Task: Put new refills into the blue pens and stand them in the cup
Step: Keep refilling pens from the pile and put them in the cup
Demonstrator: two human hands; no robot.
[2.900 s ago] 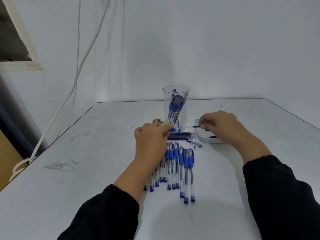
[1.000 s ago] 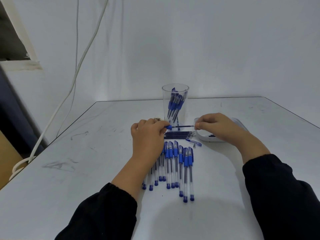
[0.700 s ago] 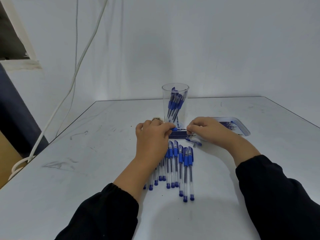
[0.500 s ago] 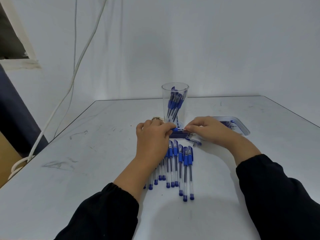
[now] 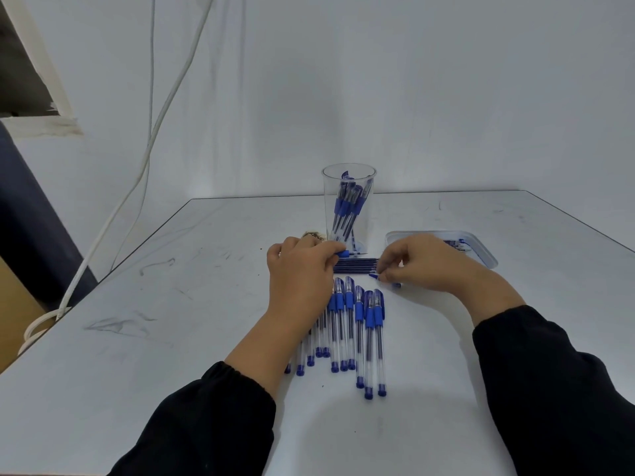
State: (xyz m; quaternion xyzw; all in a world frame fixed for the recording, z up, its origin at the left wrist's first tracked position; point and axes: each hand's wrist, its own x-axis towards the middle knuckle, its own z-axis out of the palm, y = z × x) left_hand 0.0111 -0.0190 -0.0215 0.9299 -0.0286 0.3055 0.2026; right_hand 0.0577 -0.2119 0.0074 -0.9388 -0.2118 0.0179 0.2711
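The left hand (image 5: 299, 273) lies curled over the far end of the pen row, and its fingertips pinch the blue grip end of a clear-barrelled blue pen (image 5: 342, 253), held level just above the table. The right hand (image 5: 417, 261) has come across from the shallow white plastic tray (image 5: 488, 257), where it was a second ago with a thin refill stretched out toward that pen. Now the tray is uncovered, and the right fingers are bent down at the right end of the loose bundle of dark blue refills (image 5: 357, 265) lying crosswise on the table, touching or pinching something there. Whether they hold a refill, or are reaching for the small blue pen cap (image 5: 374, 276) just beneath them, cannot be told from this view.

The refill that bridged the gap between the hands is no longer visible, so it seems it has either gone into the barrel or been laid down with the bundle; the first would mean this pen is nearly ready for closing.

The tall clear plastic cup (image 5: 348, 187) stands just beyond the hands, with several blue pens upright inside it. A row of clear blue-capped pens (image 5: 359, 324) lies side by side on the grey-white table (image 5: 171, 338) near the person, partly under the left wrist, so much of the job remains. A white cable (image 5: 165, 108) hangs down the wall at the left.
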